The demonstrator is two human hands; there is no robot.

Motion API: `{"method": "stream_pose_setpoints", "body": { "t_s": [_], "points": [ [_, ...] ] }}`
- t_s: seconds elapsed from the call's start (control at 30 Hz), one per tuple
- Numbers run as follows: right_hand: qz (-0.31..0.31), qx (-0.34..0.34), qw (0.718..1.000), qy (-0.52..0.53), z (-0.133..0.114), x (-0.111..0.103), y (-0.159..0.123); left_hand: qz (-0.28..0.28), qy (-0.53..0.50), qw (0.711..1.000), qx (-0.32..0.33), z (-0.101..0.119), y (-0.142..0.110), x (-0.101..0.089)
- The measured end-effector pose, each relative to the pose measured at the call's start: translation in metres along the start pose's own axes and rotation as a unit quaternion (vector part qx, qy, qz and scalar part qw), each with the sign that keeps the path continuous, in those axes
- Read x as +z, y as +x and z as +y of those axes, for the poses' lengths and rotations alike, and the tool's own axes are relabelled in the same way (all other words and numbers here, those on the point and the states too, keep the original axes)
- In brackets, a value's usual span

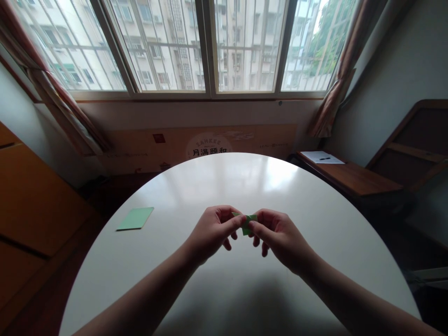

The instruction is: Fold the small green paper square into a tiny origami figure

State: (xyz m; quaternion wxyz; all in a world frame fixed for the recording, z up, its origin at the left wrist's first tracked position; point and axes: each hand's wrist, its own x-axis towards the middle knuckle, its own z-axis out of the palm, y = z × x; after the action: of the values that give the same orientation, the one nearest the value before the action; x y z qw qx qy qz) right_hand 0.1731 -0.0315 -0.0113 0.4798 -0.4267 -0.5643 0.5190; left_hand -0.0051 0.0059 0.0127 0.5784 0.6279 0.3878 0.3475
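Note:
A small piece of folded green paper is held up between my two hands, above the middle of the white table. My left hand pinches its left side between thumb and forefinger. On the other side, my right hand grips it with the thumb pressed on its front. The fingers cover much of the paper, so its full folded shape is hidden. Over to the left, a stack of light green square paper lies flat on the table, apart from both hands.
The round white table reaches toward a barred window. Right of it, a wooden side surface bears a white sheet with a dark pen. A wooden cabinet stands at the left. Curtains hang beside the window.

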Motion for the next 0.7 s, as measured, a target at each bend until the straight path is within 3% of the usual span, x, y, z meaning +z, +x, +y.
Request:
{"method": "stream_pose_setpoints", "body": {
  "t_s": [0.3, 0.7],
  "points": [
    [0.010, 0.010, 0.999, 0.039, 0.0025, 0.0021, 0.0003, 0.032, 0.031, 0.999, 0.015, -0.0002, -0.0026, 0.0034],
    [0.026, 0.016, 0.999, 0.031, 0.0066, 0.0048, 0.0022, -0.010, 0.069, 0.998, 0.003, -0.0024, -0.0030, 0.0070]
  ]
}}
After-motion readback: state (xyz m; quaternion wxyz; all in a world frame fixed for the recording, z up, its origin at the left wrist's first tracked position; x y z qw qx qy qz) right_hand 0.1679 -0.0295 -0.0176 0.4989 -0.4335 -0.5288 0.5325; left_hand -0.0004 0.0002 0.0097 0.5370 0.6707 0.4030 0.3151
